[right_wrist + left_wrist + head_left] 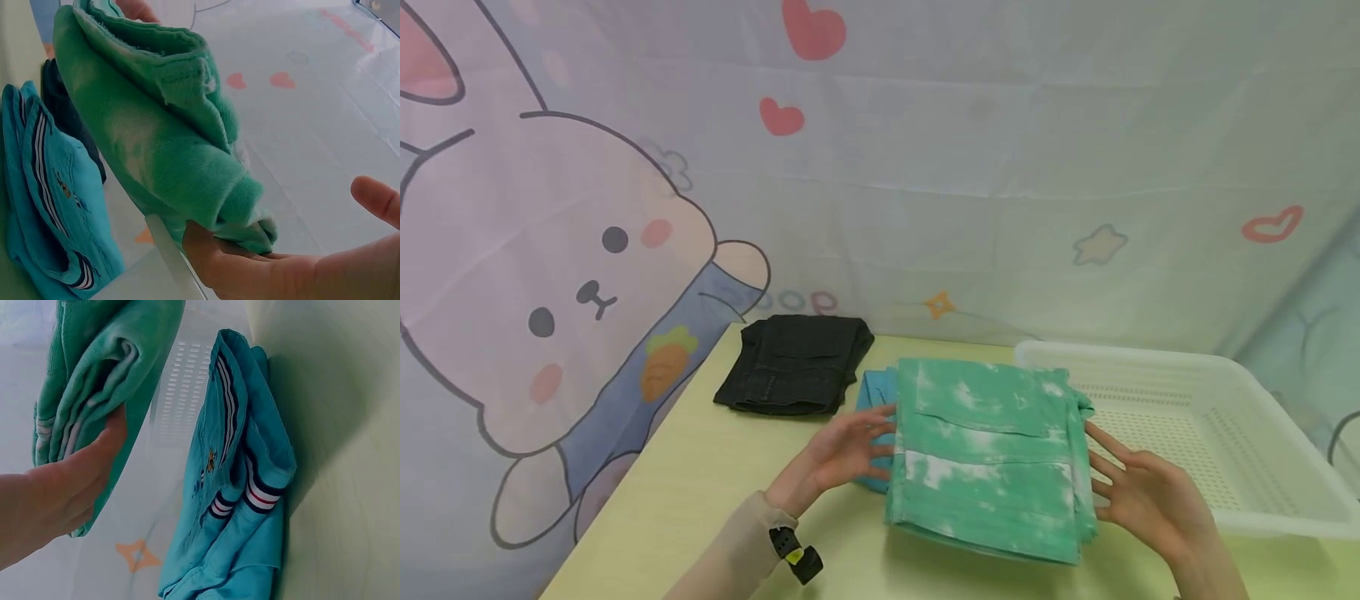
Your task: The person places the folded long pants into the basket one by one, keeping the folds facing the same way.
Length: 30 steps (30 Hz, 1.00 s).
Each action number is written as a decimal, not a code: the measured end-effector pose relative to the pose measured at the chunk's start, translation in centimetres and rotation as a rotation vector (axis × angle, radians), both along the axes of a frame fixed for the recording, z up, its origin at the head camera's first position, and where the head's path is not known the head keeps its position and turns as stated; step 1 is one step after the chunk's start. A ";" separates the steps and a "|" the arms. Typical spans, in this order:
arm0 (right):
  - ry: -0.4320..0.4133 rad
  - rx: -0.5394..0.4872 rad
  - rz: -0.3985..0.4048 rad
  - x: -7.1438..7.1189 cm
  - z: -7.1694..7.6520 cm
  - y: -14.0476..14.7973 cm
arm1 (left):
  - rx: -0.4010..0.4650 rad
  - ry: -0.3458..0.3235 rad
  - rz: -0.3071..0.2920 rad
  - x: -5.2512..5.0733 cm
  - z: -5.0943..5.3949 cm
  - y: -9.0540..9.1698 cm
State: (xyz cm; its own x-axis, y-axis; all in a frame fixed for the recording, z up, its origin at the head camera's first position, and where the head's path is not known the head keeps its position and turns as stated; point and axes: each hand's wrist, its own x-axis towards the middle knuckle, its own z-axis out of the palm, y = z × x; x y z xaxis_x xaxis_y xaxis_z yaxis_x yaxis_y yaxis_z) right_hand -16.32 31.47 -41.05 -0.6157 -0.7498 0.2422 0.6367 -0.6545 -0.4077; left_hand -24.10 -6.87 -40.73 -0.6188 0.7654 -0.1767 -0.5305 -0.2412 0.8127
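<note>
A folded green garment with white patches (988, 467) is held up off the table between both hands. My left hand (850, 450) supports its left side with spread fingers; in the left wrist view the left hand (69, 494) has its fingers against the folded edge. At the right side, the fingers of my right hand (1150, 496) reach under it, and the right wrist view shows that hand (281, 269) with the thumb held away from the cloth. A folded blue garment with striped trim (231, 506) lies on the table, mostly hidden behind the green one in the head view.
Folded black trousers (797, 362) lie at the back left of the yellow-green table (700, 500). A white perforated basket (1285, 433) stands at the right. Behind the table hangs a curtain printed with a rabbit and hearts (925, 167).
</note>
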 end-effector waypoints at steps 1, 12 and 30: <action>0.005 -0.004 -0.001 0.1 0.0 0.1 | 0.003 0.000 -0.003 0.0 -0.1 0.0; 0.063 -0.024 -0.010 0.7 0.4 1.5 | 0.011 0.017 -0.033 0.3 0.2 0.9; 0.034 -0.020 -0.003 1.6 0.8 4.1 | 0.127 -0.049 -0.048 1.3 -0.5 3.7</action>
State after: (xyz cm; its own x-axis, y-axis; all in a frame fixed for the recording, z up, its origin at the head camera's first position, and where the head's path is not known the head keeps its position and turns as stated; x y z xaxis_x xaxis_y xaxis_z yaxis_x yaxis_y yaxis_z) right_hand -14.73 35.59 -40.28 -0.6092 -0.7427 0.2780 0.6209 -0.6648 -0.4155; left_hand -22.79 -3.13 -41.20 -0.5740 0.8120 -0.1056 -0.5818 -0.3137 0.7504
